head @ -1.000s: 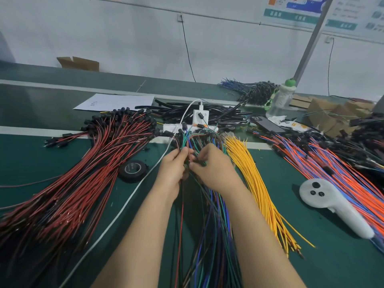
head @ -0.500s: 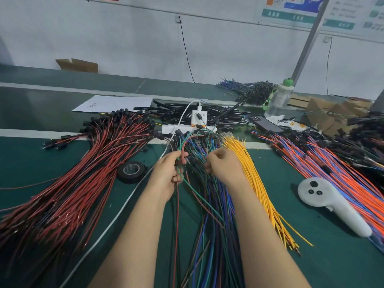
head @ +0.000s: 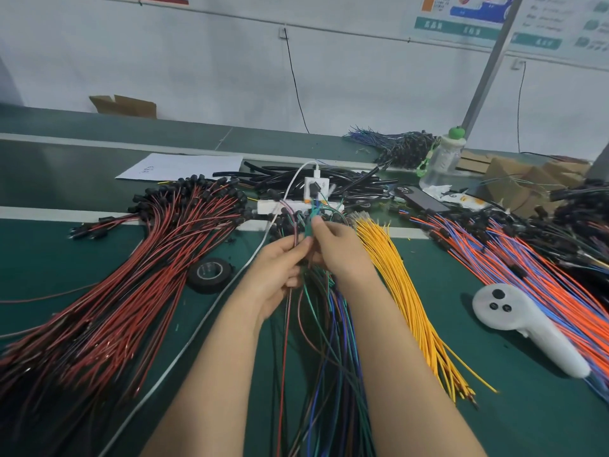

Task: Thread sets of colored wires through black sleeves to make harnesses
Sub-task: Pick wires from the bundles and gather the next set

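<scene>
My left hand (head: 278, 268) and my right hand (head: 339, 249) meet at the table's middle, both pinching the upper ends of a few colored wires (head: 308, 232), green and red among them. Below the hands a mixed bundle of green, blue, red and dark wires (head: 329, 357) trails toward me between my forearms. A heap of black sleeves (head: 346, 183) lies beyond the hands. No sleeve is visible on the held wires; my fingers hide their grip point.
Red-black harnesses (head: 131, 275) fan out at left, next to a black tape roll (head: 209, 273). Yellow wires (head: 405, 291) lie right of my hands. A white controller (head: 514, 318) rests on orange-blue wires (head: 527, 258). White power strip (head: 273, 206), bottle (head: 441, 159).
My hands drew apart half a second ago, then came back together and rose slightly. The held wire ends now stand up between my fingertips.
</scene>
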A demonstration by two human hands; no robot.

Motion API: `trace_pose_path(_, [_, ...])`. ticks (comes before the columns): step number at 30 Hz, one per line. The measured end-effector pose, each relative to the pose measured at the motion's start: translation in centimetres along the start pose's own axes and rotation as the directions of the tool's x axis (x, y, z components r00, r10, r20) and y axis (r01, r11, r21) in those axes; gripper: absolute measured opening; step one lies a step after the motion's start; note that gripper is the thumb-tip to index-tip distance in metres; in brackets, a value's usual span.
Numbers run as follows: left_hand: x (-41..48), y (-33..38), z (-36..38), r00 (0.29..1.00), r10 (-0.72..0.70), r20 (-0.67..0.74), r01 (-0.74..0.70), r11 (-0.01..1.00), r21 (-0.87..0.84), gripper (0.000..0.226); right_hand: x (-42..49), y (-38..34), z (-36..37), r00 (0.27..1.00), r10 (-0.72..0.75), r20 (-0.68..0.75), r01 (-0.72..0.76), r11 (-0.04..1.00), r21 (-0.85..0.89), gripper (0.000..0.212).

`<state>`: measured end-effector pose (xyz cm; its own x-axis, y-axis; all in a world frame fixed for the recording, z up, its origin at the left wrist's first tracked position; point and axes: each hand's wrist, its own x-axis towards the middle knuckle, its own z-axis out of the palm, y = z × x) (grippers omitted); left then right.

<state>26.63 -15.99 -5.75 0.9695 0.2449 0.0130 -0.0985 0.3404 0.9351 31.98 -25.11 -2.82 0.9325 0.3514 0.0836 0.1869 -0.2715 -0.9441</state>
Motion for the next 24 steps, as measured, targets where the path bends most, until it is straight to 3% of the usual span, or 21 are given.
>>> trace_pose_path(4, [-0.3, 1.0, 0.0, 0.999, -0.009, 0.035, 0.004, 0.991, 0.135, 0.017, 0.4, -1.1, -0.7, 0.999, 0.054, 0.006, -0.053, 0.933, 0.356, 0.023])
trace_pose_path(12, [-0.5, 1.1, 0.0, 1.000, 0.026, -0.011, -0.022, 0.955, 0.297, 0.013, 1.0, 0.2, -1.8, 0.995, 0.096, 0.002, -0.088, 0.902, 0.423, 0.017])
trace_pose_path(15, [-0.5, 1.3, 0.5, 1.000, -0.024, 0.007, 0.020, 0.944, 0.329, 0.014, 0.3, 0.0, -1.4, 0.992, 0.104, 0.070, -0.125, 0.871, 0.475, 0.019])
trace_pose_path(18, [-0.5, 2.1, 0.7, 0.998, -0.051, -0.029, 0.057, 0.957, 0.285, 0.024, 0.0, -1.0, -1.5, 0.995, 0.061, 0.078, -0.092, 0.853, 0.514, 0.023])
trace_pose_path(21, [-0.1, 3.6, 0.0, 0.984, -0.064, -0.163, 0.076, 0.995, 0.069, 0.037, -0.1, -2.8, -2.8, 0.999, 0.042, 0.023, -0.047, 0.760, 0.648, 0.018])
trace_pose_path(23, [-0.1, 4.7, 0.0, 0.983, -0.106, -0.153, 0.101, 0.994, -0.041, 0.037, -0.2, -4.1, -3.2, 1.000, -0.018, -0.012, 0.022, 0.837, 0.547, 0.018])
trace_pose_path(24, [-0.1, 5.0, 0.4, 0.986, -0.120, -0.117, 0.115, 0.992, -0.048, 0.035, -0.3, -4.8, -2.8, 0.998, -0.059, -0.030, 0.066, 0.927, 0.368, 0.022])
